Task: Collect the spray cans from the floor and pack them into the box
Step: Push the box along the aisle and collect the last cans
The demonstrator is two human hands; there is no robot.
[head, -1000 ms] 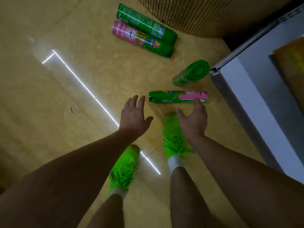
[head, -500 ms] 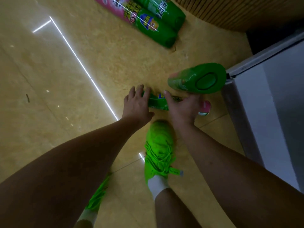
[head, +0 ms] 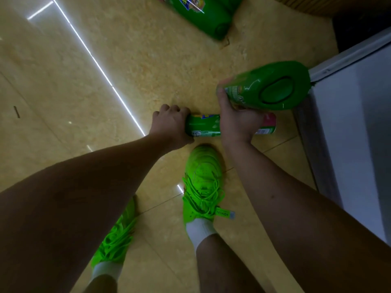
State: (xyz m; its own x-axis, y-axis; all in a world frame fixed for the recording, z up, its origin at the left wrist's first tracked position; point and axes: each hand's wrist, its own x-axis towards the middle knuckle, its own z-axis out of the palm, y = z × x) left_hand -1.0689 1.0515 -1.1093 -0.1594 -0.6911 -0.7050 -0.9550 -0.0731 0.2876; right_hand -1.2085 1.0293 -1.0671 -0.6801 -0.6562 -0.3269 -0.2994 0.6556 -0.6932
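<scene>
Two hands work low over the tan floor (head: 148,66), which lies open to the left, while a grey-white cabinet edge (head: 330,106) closes in the right. Left hand (head: 171,125) is curled around the green end of a lying spray can (head: 204,127). Right hand (head: 237,121) grips an upright can (head: 268,87) just above it. Another can (head: 203,15) lies beyond, near the top edge.

Left hand (head: 172,125) curled; right hand (head: 237,121) gripping.
</scene>
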